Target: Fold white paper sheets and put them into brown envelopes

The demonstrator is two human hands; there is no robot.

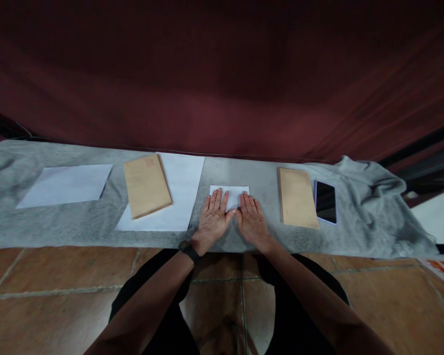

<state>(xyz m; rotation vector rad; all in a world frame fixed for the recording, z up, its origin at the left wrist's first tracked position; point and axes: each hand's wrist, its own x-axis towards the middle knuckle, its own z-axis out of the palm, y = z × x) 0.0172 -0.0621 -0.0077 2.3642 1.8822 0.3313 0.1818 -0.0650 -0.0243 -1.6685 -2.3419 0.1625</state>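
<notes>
White paper (pixel 238 190), a small piece, lay beneath both hands' fingers, its far edge showing just beyond the fingertips. The left hand (pixel 215 214) was flat on it, palm down, fingers straight and clasping nothing; the right hand (pixel 250 219) rested likewise on the paper's other side, its fingers also unbent. Between them the thumbs met or nearly met (too small to tell which). Beneath everything spread a grey cloth (pixel 251 170). To the left of the hands, a stack of brown envelopes (pixel 148 185) sat tilted on a large white sheet (pixel 187 192), and farther out that way lay another white sheet (pixel 66 185). Right of the hands was a second brown stack (pixel 299 197), with a phone (pixel 326 202) just past it. Behind the left hand, a dark band (pixel 189 250) circled the wrist.
</notes>
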